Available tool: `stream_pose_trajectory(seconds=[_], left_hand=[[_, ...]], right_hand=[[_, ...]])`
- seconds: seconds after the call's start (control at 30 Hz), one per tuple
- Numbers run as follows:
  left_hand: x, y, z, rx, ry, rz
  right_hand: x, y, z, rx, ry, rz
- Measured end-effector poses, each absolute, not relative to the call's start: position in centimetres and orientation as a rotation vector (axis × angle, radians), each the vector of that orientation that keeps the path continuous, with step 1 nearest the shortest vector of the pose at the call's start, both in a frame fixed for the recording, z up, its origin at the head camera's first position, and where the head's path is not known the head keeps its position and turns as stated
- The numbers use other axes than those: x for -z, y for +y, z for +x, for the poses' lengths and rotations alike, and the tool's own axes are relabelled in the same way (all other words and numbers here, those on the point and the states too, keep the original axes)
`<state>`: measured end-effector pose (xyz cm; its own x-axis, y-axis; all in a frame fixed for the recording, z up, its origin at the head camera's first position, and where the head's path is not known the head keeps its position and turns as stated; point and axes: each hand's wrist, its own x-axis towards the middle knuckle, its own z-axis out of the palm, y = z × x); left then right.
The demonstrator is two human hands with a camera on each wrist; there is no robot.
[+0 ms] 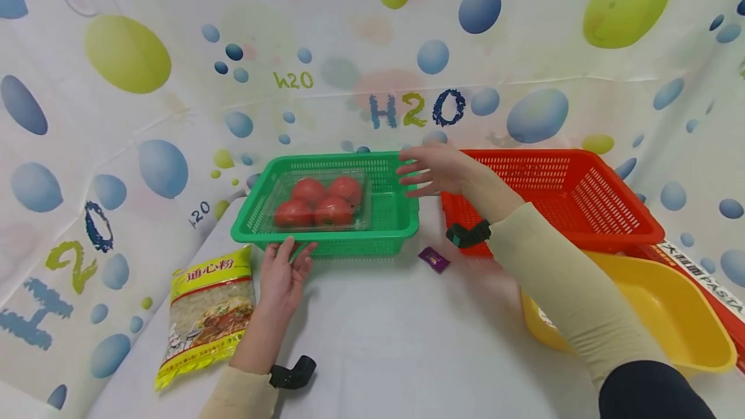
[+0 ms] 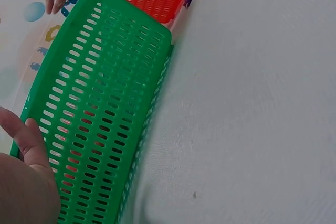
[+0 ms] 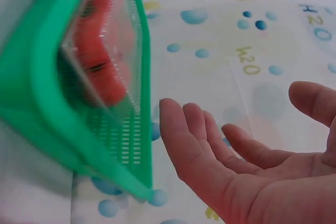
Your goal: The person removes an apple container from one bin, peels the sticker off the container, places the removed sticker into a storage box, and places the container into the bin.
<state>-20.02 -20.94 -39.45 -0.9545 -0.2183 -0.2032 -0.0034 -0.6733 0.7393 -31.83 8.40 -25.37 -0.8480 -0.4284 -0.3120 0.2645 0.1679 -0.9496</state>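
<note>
My left hand (image 1: 282, 273) is at the front rim of a green plastic basket (image 1: 326, 236), with fingertips right at the edge and fingers loosely extended. In the left wrist view, a finger and the thumb show beside the basket's slotted wall. Inside the basket, towards its left side, lies a clear plastic box (image 1: 363, 202) of red tomato-like fruits (image 1: 334, 211). My right hand (image 1: 439, 170) is raised by the basket's right end, fingers spread and holding nothing. The right wrist view shows that hand (image 3: 257, 177) apart from the basket, palm uncovered.
A red basket (image 1: 617, 205) stands at the back right, with a yellow basin (image 1: 658, 302) before it and a red PASTA package (image 1: 698, 277) alongside. A small purple packet (image 1: 434, 259) lies between the baskets. At left is a yellow-edged pasta bag (image 1: 209, 315). Patterned cloth rises behind.
</note>
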Motion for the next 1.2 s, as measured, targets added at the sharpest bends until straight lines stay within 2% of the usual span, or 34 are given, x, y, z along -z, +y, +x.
stream_pose_trajectory(seconds=[0.27,0.53,0.93,1.2], left_hand=[[39.3,-21.5,-19.7,2.689,-1.324,0.448],[39.9,-21.4,-18.6,2.54,-1.82,0.374],[38.1,-20.2,-17.4,2.179,-2.268,-0.162],[35.8,-19.6,-17.7,1.496,-2.378,-0.624]], right_hand=[[27.8,11.5,-29.0,1.658,1.993,-0.236],[30.2,14.6,-26.1,1.551,2.089,-0.237],[29.4,18.0,-22.9,1.525,2.191,-0.301],[27.8,19.4,-21.3,1.491,2.443,-0.413]])
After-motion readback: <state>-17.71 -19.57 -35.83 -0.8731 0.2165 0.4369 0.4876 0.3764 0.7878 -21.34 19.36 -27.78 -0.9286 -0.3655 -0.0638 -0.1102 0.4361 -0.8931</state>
